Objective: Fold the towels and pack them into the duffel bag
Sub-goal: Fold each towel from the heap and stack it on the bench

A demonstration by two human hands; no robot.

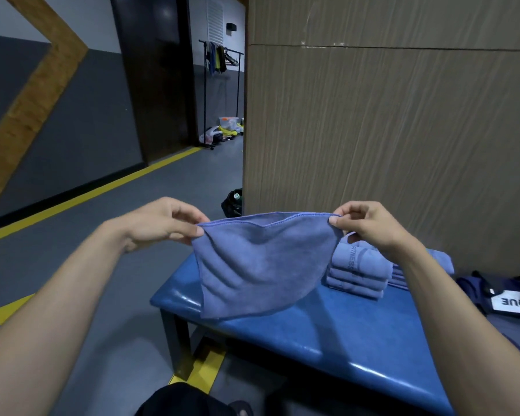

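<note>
At centre frame, above the blue bench (327, 331), the left hand (162, 223) and right hand (370, 226) each pinch a top corner of the doubled blue towel (261, 265), apparently aligning edges before another fold, while folded towels (359, 273) wait stacked beside the duffel bag (505, 298) at right.

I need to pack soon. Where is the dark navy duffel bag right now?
In the head view, the dark navy duffel bag lies at the far right edge, beside the glossy blue padded bench, right of the stack of folded blue towels.
</note>
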